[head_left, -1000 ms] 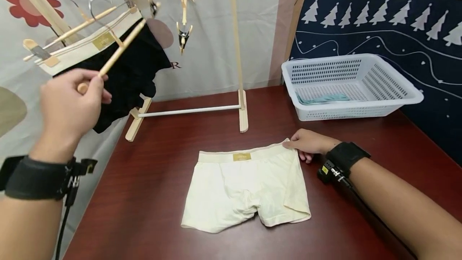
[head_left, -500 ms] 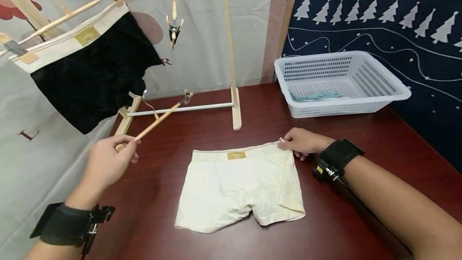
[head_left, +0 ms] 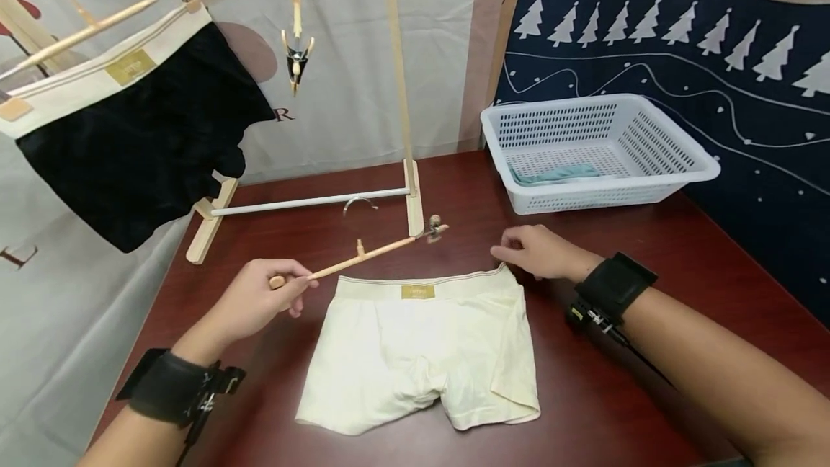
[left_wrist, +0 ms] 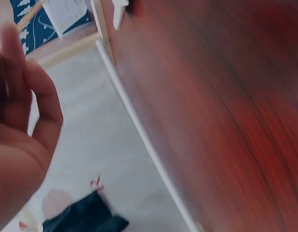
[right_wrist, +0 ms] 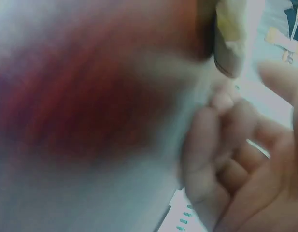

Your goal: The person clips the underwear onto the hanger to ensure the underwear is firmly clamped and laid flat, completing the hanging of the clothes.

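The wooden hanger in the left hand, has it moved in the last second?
Yes. The wooden hanger came down from beside the hanging black shorts to just above the cream shorts' waistband, gripped by the left hand.

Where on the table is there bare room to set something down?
Bare table lies between the basket and the right hand, and left of the cream shorts. It is crowded at the waistband, around the hanger in the left hand.

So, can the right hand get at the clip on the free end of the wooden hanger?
Probably yes: the right hand hovers just right of the hanger's clip, with only bare table between them.
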